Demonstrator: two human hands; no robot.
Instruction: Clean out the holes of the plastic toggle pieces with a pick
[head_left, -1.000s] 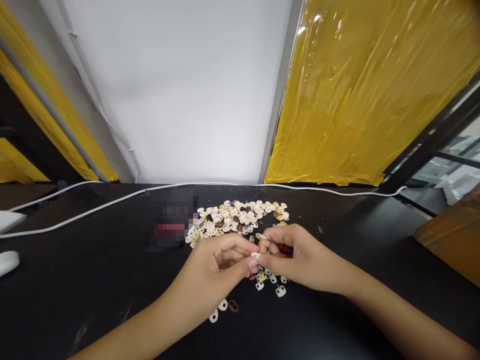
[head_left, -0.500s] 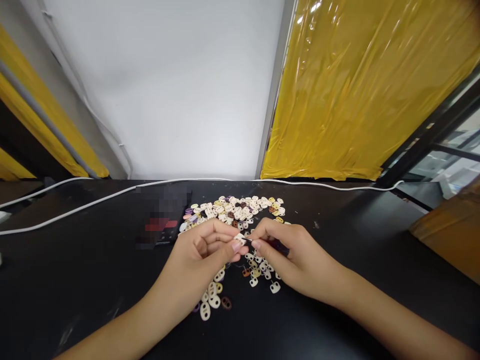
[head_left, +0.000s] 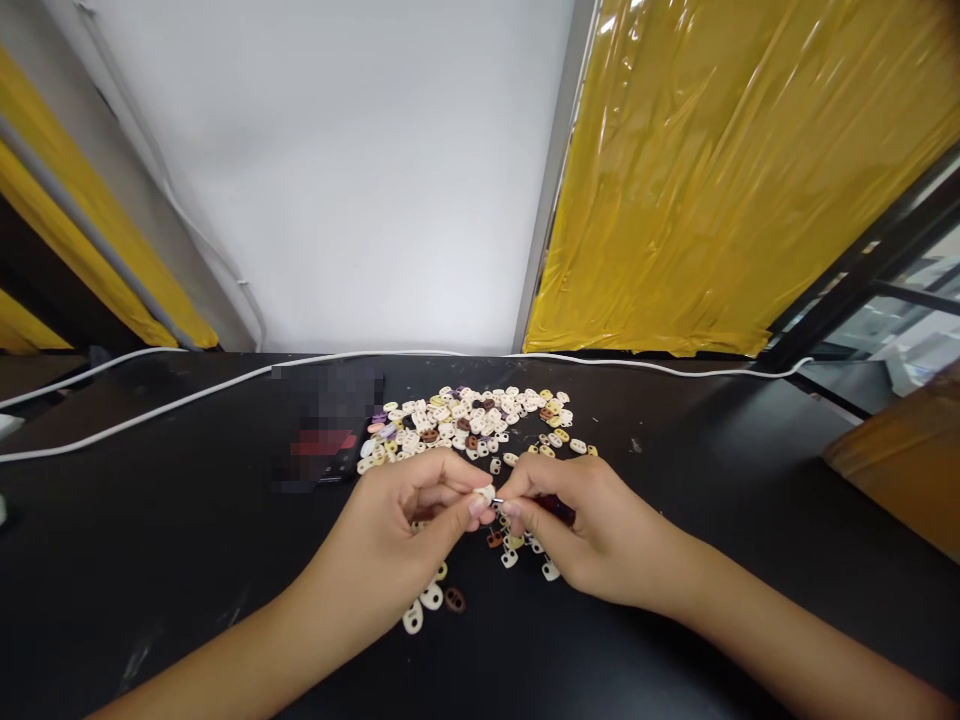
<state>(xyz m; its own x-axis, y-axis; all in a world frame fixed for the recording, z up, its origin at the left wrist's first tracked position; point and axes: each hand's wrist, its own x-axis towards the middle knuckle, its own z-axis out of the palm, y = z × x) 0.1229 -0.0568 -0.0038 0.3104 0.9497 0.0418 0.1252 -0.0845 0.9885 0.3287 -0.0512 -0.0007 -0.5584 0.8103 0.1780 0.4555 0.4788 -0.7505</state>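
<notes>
The left hand (head_left: 409,525) is closed, and its thumb and forefinger pinch a small cream-white plastic piece (head_left: 487,494) at the fingertips. The right hand (head_left: 581,525) is also closed and meets the left one at this same piece; its thumb and forefinger grip a thin, needle-like metal pin (head_left: 498,500), and only a short bright tip of the pin shows, touching the cream piece. Something dark red (head_left: 559,508) lies under the right fingers, but I cannot tell what it is. Both hands are held just above the black table top (head_left: 187,560), near its middle.

Directly below the hands lie a few loose pieces: some small cream ones (head_left: 525,548) under the right fingers, and two white oval pieces with holes (head_left: 421,606) beside one brown oval piece (head_left: 454,599) near the left wrist. Just behind the hands, a wider heap of small plastic pieces (head_left: 465,420) is spread on the table, mostly cream and white, with some yellow, brown and purple ones.

To the left of the heap there is a dark blurred object with a red stripe (head_left: 326,440). A white cable (head_left: 150,405) runs across the far part of the table. Behind it stand a white wall panel (head_left: 360,180) and a sheet of wrinkled yellow plastic film (head_left: 735,180).
</notes>
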